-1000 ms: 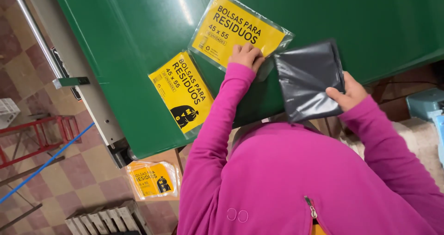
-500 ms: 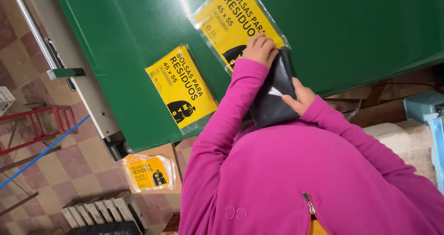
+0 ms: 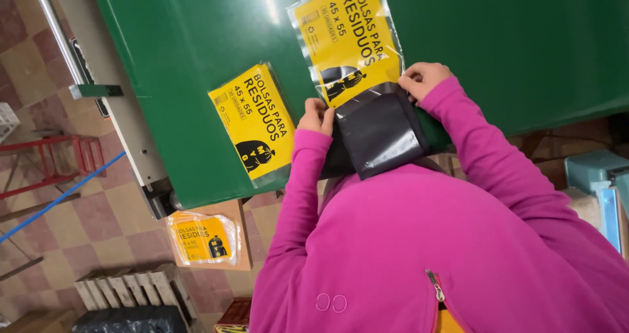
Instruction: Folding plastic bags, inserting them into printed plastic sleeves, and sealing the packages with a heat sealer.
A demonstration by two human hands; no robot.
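Both hands, left (image 3: 317,117) and right (image 3: 422,79), now pinching black folded bags (image 3: 380,131) at sleeve (image 3: 347,41) mouth.

Left hand (image 3: 317,116) and right hand (image 3: 422,78) pinched shut.

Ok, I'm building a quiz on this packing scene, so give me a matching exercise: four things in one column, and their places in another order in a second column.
Things:
1. dark folded bag
2. flat yellow packet
3. stack of yellow packets
4. blue rod

Places:
A. on a wooden board below the green table's edge
B. slanting over the tiled floor
C. between the left hand and right hand, at the mouth of a clear yellow pouch
D. lying alone on the green table, untouched

Pairs: 1-C, 2-D, 3-A, 4-B
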